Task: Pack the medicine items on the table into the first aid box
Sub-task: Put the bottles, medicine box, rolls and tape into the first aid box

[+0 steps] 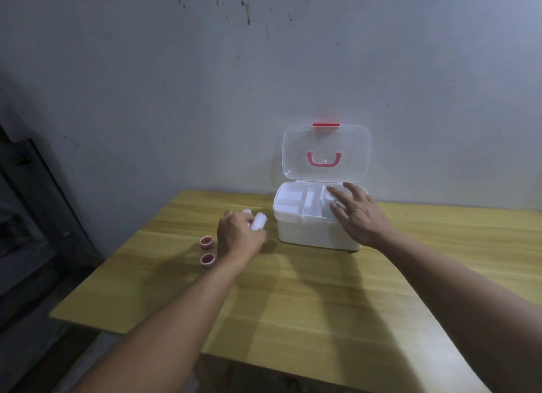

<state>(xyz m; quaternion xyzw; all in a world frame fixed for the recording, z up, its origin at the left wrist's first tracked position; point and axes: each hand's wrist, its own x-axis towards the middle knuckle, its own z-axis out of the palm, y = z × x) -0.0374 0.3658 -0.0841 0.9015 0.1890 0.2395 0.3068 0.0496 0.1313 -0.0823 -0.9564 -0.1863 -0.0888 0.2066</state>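
From the head camera I see a yellow wooden table point(293, 299) pushed against a grey, stained wall point(176, 84), and at its far side sits the white first aid box point(311, 233) with its clear lid point(325, 150) standing upright, a red handle point(323, 160) on the lid and a red latch point(326, 125) at its top edge. The box's upper tray point(296, 206) is divided into compartments; something white lies in the left ones, but it is too washed out for me to name. My right hand point(356, 214) reaches over the right end of the open box, fingers spread wide and holding nothing, the fingertips above the right compartment; I cannot tell if they touch the tray. My left hand point(240, 234) is just left of the box, fingers curled around a small white bottle point(259, 221), with another white piece point(247, 211) showing just beyond the knuckles, which I cannot identify. Left of that hand, two small round containers with red tops point(207, 252) stand on the table, one nearer than the other and close together. A dark doorway or frame point(35, 216) fills the left edge.
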